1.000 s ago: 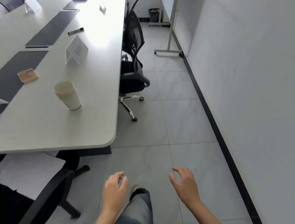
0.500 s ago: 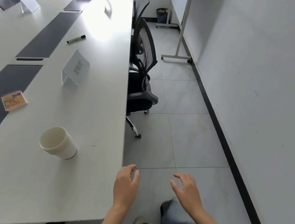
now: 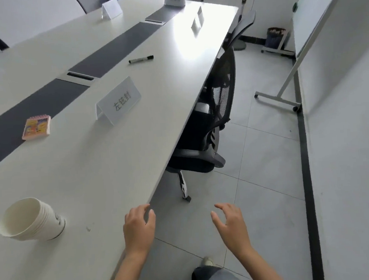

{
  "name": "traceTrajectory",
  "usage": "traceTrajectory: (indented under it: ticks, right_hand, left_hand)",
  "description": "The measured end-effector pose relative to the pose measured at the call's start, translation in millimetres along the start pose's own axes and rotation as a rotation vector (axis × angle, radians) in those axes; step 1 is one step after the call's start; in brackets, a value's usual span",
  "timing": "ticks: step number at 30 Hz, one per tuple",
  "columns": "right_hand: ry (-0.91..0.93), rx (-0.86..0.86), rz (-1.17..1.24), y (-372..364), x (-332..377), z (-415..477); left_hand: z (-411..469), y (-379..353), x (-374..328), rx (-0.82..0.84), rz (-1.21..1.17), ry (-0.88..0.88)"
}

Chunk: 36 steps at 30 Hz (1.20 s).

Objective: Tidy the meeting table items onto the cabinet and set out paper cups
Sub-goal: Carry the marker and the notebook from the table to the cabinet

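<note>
A stack of white paper cups (image 3: 31, 220) stands on the long white meeting table (image 3: 105, 159), near its front left. Farther along lie a small pink notepad (image 3: 37, 127), a white name card (image 3: 118, 100) and a black marker (image 3: 141, 59). More name cards (image 3: 112, 9) stand at the far end. My left hand (image 3: 139, 227) hovers over the table's right edge, fingers loosely curled, holding nothing. My right hand (image 3: 229, 222) hangs over the floor, also relaxed and holding nothing.
A black mesh office chair (image 3: 209, 124) is tucked under the table's right side. A whiteboard on a wheeled stand (image 3: 285, 92) leans by the right wall. A bin (image 3: 276, 36) and a fan stand (image 3: 245, 4) sit in the far corner. Grey tiled floor runs between table and wall.
I have walked forward along the table's right side; the cups, notepad and name card now lie closer. My left hand has come over the table edge. Both hands stay empty.
</note>
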State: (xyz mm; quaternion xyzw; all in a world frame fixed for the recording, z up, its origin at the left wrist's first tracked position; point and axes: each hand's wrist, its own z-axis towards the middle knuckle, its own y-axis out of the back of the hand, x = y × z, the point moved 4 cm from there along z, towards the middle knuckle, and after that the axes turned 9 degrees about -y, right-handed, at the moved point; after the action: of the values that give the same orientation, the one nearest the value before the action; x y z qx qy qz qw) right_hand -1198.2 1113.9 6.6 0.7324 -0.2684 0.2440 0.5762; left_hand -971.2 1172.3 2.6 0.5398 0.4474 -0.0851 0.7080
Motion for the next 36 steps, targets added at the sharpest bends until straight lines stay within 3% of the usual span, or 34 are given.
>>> traceTrajectory:
  ticks: [8, 19, 28, 36]
  right_hand:
    - [0.119, 0.222, -0.045, -8, 5, 66]
    - [0.295, 0.249, -0.154, -37, 92, 181]
    - [0.346, 0.205, -0.179, -53, 166, 264]
    - [0.39, 0.226, -0.145, -71, 223, 350]
  left_hand:
    - [18, -14, -19, -0.086, 0.168, 0.077]
    - [150, -3, 0, -0.255, 0.186, 0.231]
    - [257, -3, -1, -0.197, 0.179, 0.232]
    - [306, -16, 13, -0.029, 0.305, 0.339]
